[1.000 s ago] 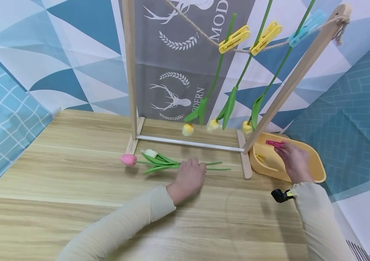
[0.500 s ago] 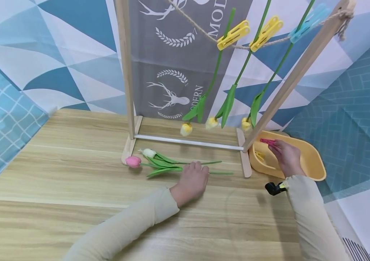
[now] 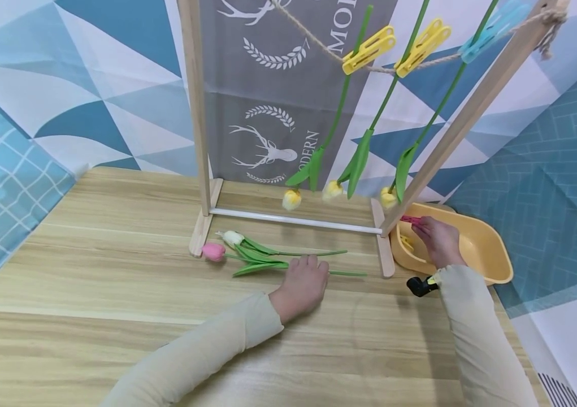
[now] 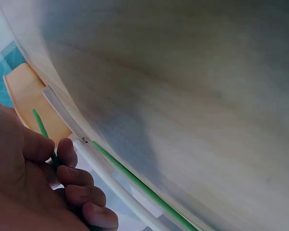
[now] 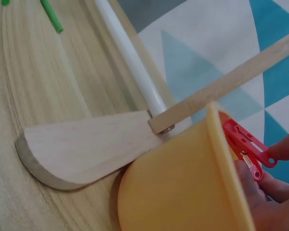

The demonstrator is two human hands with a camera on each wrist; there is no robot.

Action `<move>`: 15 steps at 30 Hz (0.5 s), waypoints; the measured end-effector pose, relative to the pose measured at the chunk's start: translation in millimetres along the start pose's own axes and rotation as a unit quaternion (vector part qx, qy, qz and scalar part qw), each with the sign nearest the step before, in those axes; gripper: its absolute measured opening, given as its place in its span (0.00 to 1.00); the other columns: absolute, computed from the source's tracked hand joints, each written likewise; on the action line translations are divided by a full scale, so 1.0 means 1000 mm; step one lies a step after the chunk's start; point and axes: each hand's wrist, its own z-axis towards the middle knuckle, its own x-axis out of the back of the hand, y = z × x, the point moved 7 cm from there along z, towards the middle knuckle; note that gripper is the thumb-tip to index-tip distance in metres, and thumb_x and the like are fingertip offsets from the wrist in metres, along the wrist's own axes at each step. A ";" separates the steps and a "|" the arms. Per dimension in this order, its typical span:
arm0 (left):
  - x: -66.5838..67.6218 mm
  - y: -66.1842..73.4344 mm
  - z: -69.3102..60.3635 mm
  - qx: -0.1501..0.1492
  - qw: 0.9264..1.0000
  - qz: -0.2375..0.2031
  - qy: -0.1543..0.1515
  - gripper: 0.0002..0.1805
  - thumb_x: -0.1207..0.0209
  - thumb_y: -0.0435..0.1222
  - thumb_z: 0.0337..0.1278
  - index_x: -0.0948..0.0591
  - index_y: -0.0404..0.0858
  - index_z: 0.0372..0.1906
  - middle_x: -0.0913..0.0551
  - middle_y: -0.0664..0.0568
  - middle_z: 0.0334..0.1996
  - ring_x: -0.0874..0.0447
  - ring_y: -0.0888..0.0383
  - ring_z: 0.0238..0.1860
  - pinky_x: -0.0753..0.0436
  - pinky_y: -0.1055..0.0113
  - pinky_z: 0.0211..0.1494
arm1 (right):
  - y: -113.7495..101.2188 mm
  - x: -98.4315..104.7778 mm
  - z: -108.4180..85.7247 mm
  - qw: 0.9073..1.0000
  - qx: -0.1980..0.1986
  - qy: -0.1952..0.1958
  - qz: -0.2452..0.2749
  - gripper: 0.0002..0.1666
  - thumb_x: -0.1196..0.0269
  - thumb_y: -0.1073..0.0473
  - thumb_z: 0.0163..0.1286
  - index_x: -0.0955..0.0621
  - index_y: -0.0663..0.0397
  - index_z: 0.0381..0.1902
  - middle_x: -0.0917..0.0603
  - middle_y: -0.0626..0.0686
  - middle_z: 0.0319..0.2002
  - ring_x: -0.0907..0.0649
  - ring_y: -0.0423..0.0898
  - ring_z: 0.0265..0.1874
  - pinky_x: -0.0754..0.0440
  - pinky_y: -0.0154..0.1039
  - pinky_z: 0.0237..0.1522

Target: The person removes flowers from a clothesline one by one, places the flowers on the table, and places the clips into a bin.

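Observation:
On the table lie a pink tulip point(image 3: 213, 252) and a white tulip point(image 3: 233, 238), heads to the left. The left hand point(image 3: 304, 282) grips the pink tulip's green stem; in the left wrist view its fingers curl round the stem point(image 4: 40, 123). The white tulip's stem lies just behind that hand. Over the yellow basket point(image 3: 476, 247), the right hand point(image 3: 439, 240) pinches a red-pink clothespin point(image 5: 250, 144) between thumb and fingers. Three yellow-white tulips point(image 3: 291, 199) hang head down from the rope by two yellow clothespins point(image 3: 423, 48) and a blue one point(image 3: 495, 31).
A wooden frame point(image 3: 195, 107) with a white bottom bar point(image 3: 293, 219) stands behind the loose tulips; its right foot point(image 3: 384, 249) is beside the basket. A yellow clothespin point(image 3: 407, 243) lies in the basket. Patterned cloth point(image 3: 130, 68) hangs behind.
The right hand has moved left over the basket with the clothespin. The left hand has pulled the pink tulip slightly right and nearer the front. The camera view has shifted a little.

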 end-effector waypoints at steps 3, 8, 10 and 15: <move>-0.001 0.000 0.001 -0.001 1.000 -0.005 -0.005 0.13 0.60 0.43 0.71 0.27 0.42 0.40 0.26 0.50 0.33 0.27 0.54 0.38 0.28 0.62 0.40 | 0.002 0.001 0.004 1.000 -0.008 0.014 -0.022 0.10 0.44 0.69 0.65 0.29 0.61 0.43 0.18 0.49 0.25 0.15 0.39 0.27 0.18 0.30 0.40; -0.006 0.000 0.003 0.003 1.000 -0.012 -0.025 0.14 0.61 0.44 0.71 0.27 0.42 0.41 0.26 0.50 0.35 0.27 0.54 0.40 0.28 0.61 0.43 | 0.005 0.005 0.011 0.994 -0.031 0.044 -0.098 0.13 0.45 0.67 0.65 0.30 0.60 0.48 0.20 0.47 0.26 0.16 0.38 0.27 0.18 0.29 0.40; -0.008 0.000 0.004 0.006 0.999 -0.016 -0.032 0.13 0.61 0.44 0.71 0.27 0.43 0.41 0.26 0.50 0.36 0.27 0.53 0.41 0.29 0.60 0.43 | 0.007 0.006 0.014 0.988 -0.041 0.051 -0.137 0.12 0.45 0.66 0.65 0.29 0.58 0.47 0.21 0.47 0.25 0.17 0.38 0.27 0.18 0.29 0.39; -0.010 -0.001 0.005 0.011 0.999 -0.013 -0.045 0.12 0.60 0.43 0.71 0.27 0.43 0.42 0.26 0.50 0.38 0.27 0.53 0.43 0.30 0.60 0.44 | 0.011 0.011 0.020 0.975 -0.054 0.055 -0.211 0.08 0.45 0.63 0.65 0.28 0.56 0.42 0.22 0.45 0.26 0.18 0.37 0.28 0.18 0.28 0.38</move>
